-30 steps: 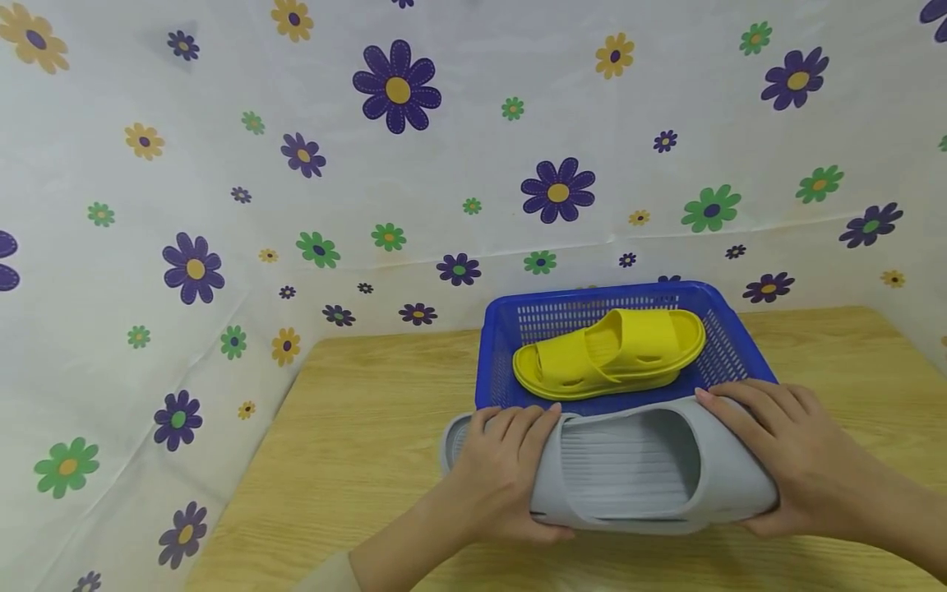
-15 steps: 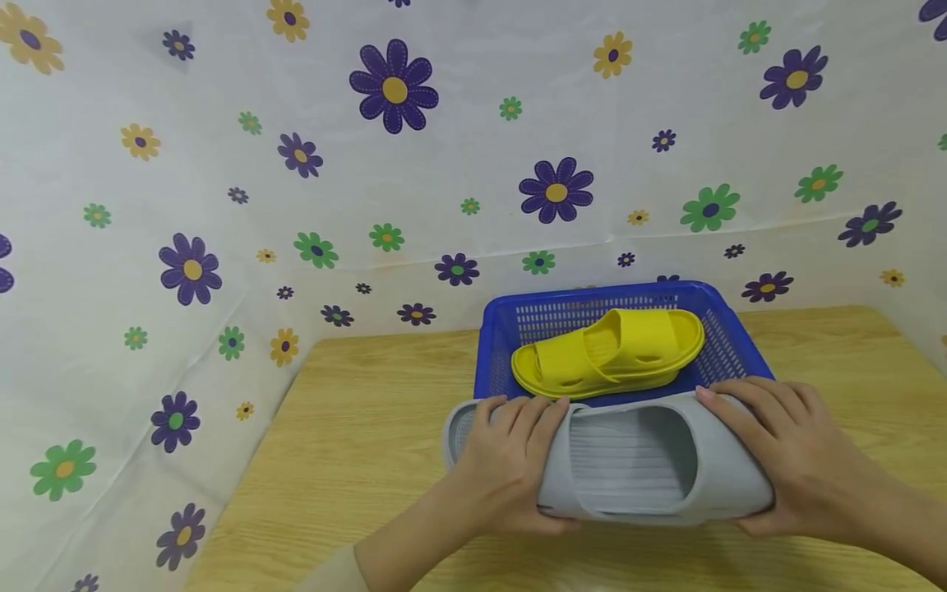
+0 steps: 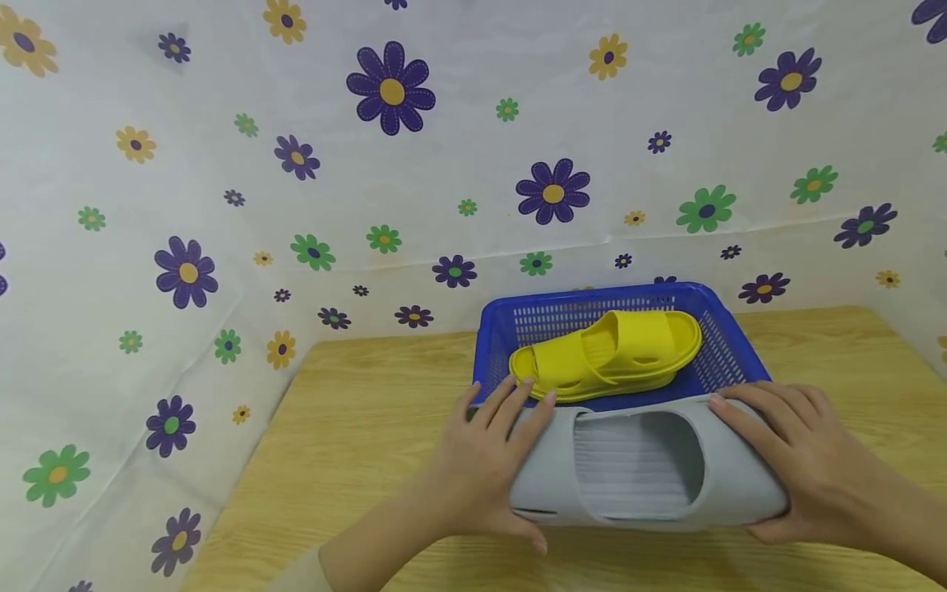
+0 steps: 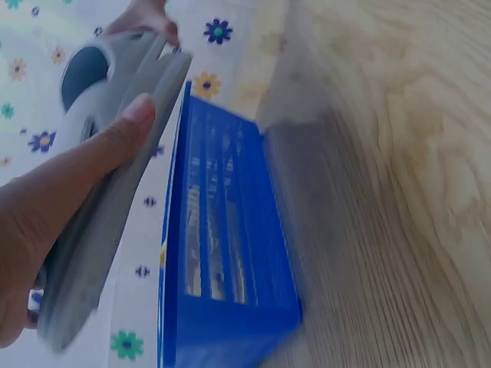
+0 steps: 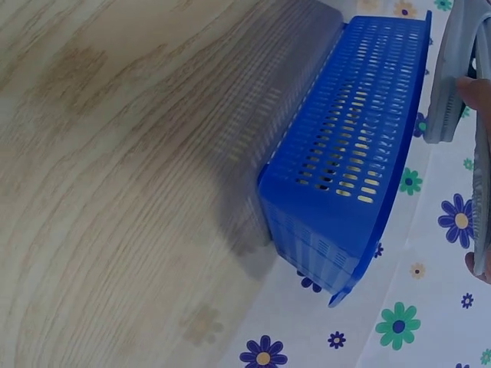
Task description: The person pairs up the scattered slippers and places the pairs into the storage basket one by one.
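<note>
A grey slipper (image 3: 636, 469) is held sideways between both hands, just in front of a blue plastic basket (image 3: 592, 292). My left hand (image 3: 503, 464) covers its heel end, with the fingers spread over the top towards the basket rim and the thumb under the near edge. My right hand (image 3: 777, 464) grips the toe end. A yellow slipper (image 3: 614, 353) lies inside the basket. In the left wrist view my thumb presses on the grey slipper (image 4: 92, 245) beside the basket (image 4: 222, 230). The right wrist view shows the slipper's edge (image 5: 451, 84) above the basket wall (image 5: 345, 161).
The basket stands at the back of a wooden table (image 3: 370, 427), against a white flowered cloth (image 3: 296, 205) that walls off the back and left side. Bare tabletop lies left of the hands and right of the basket.
My left hand has slid over the slipper's heel end, hiding it, and its fingers have straightened towards the basket. The slipper has shifted slightly right. The right hand keeps its grip.
</note>
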`<action>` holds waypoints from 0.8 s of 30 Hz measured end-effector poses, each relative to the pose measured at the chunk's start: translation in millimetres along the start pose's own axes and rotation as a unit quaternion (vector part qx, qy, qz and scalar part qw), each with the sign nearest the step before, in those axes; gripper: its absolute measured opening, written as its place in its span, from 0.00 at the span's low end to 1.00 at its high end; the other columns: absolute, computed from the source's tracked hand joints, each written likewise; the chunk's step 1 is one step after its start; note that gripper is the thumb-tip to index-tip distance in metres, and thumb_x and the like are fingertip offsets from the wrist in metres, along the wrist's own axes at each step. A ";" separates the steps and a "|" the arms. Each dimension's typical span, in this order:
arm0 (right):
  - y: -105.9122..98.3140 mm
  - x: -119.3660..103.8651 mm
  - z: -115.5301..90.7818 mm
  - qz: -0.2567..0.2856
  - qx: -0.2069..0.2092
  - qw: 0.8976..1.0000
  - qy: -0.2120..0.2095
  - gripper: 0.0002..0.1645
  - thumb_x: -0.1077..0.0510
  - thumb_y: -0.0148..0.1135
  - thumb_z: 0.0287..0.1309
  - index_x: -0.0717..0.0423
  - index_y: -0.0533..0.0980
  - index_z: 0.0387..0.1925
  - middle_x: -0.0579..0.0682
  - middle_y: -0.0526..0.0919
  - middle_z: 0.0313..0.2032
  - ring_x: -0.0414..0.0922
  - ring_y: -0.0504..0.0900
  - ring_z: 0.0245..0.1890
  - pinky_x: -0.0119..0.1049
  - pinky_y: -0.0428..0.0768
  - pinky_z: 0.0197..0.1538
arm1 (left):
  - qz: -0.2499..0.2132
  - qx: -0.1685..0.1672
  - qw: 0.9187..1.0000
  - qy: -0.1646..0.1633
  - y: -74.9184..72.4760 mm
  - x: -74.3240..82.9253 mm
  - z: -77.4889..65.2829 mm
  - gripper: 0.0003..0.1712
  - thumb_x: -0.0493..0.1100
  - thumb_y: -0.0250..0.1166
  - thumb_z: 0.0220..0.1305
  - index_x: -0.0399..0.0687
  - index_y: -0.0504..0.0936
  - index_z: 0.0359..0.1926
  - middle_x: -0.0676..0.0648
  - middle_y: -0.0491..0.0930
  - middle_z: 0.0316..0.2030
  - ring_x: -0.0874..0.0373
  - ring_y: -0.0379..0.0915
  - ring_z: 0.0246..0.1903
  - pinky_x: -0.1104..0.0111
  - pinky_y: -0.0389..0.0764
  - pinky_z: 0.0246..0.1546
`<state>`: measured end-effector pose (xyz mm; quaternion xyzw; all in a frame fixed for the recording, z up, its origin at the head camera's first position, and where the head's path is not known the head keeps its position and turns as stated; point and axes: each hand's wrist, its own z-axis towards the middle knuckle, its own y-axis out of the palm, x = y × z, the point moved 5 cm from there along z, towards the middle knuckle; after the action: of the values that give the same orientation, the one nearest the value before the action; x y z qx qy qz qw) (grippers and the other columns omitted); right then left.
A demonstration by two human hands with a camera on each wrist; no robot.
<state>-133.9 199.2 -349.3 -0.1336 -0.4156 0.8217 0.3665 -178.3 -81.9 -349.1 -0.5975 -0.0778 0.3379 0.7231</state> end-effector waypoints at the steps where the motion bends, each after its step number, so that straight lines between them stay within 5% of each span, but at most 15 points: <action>1: -0.3 0.0 -0.5 0.002 0.000 1.000 -0.001 0.58 0.18 0.39 0.47 0.61 0.66 0.61 0.59 0.70 0.54 0.54 0.65 0.51 0.33 0.52 0.61 | -0.003 -0.012 1.000 0.000 0.1 -3.0 -3.2 0.80 0.90 0.54 0.23 0.46 0.47 0.73 0.37 0.59 0.68 0.41 0.55 0.67 0.41 0.65 0.58; 4: -1.2 0.6 -1.7 0.003 0.001 1.000 -0.001 0.58 0.18 0.39 0.48 0.61 0.66 0.61 0.59 0.70 0.54 0.54 0.65 0.50 0.28 0.42 0.66 | -0.017 -0.024 1.000 0.005 -0.2 -9.6 -11.4 0.80 0.90 0.55 0.24 0.47 0.48 0.74 0.38 0.58 0.69 0.41 0.55 0.67 0.41 0.64 0.58; 9: -2.1 1.4 -1.7 0.004 0.003 1.000 -0.009 0.57 0.18 0.41 0.48 0.60 0.67 0.61 0.59 0.70 0.54 0.54 0.65 0.51 0.27 0.41 0.67 | -0.027 -0.006 0.999 0.028 -0.5 -11.7 -16.3 0.76 0.89 0.55 0.27 0.51 0.50 0.73 0.40 0.63 0.66 0.44 0.63 0.63 0.42 0.67 0.56; 16: -1.0 2.5 -0.8 0.011 0.009 1.000 -0.020 0.56 0.18 0.42 0.47 0.60 0.67 0.60 0.60 0.70 0.54 0.54 0.65 0.50 0.28 0.42 0.67 | -0.057 0.044 0.997 0.038 -2.0 -11.0 -17.0 0.65 0.83 0.62 0.32 0.56 0.60 0.70 0.44 0.69 0.58 0.50 0.69 0.53 0.54 0.75 0.47; 24: 1.9 2.5 2.7 0.010 -0.001 1.000 -0.029 0.55 0.18 0.42 0.48 0.58 0.67 0.60 0.60 0.70 0.53 0.54 0.65 0.51 0.29 0.41 0.68 | -0.024 0.116 0.991 0.066 -2.2 -6.2 -14.2 0.61 0.83 0.57 0.34 0.56 0.65 0.67 0.44 0.73 0.54 0.51 0.72 0.48 0.59 0.76 0.36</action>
<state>-138.0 198.7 -348.9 -0.1146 -0.4252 0.8285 0.3460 -174.7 -97.1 -349.1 -0.5283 -0.0048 0.2868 0.7991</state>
